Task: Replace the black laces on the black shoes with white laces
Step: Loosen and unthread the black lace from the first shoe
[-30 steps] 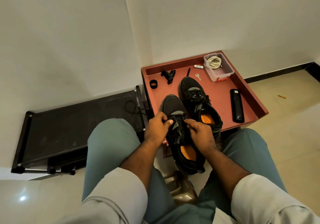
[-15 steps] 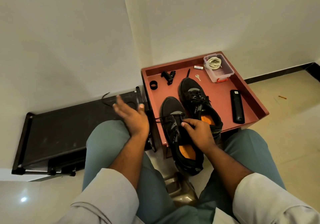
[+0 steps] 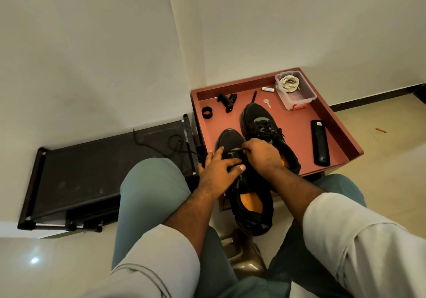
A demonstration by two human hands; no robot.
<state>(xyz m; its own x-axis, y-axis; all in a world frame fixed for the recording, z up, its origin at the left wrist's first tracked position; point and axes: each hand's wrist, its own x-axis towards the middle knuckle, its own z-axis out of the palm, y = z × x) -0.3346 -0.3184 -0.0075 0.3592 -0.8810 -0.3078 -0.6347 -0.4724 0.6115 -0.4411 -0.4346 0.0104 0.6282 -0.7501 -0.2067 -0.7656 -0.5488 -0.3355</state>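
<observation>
Right up close at the bottom, two knees in teal trousers and rolled pale sleeves frame everything, with a brownish stool (image 3: 244,254) peeking out between the legs. Just past that sits the near black shoe (image 3: 250,205), orange insole showing, heel hanging off the front edge of the reddish tray table (image 3: 341,134) toward the person. The left hand (image 3: 219,171) lies across the shoe's left side with fingers fairly straight and spread a bit, thumb laid over the lacing area, more pressing and steadying than gripping. The right hand (image 3: 262,154) is curled tight over the tongue, fingertips bunched together and pinching at what looks like the black lace (image 3: 241,151) near the top eyelets, though the exact pinch is mostly hidden under the knuckles. Just behind and touching it is the second black shoe (image 3: 260,122), laces still threaded. Off to the left, a loose black lace (image 3: 170,143) lies squiggled on the low dark rack (image 3: 92,171). On the tray, a black remote (image 3: 320,145) lies to the right, a black ring (image 3: 207,112), a black clip thing (image 3: 227,101) and a small key (image 3: 267,102) further back. In the far right corner, a clear plastic box (image 3: 297,94) holds the coiled white laces (image 3: 290,83).
</observation>
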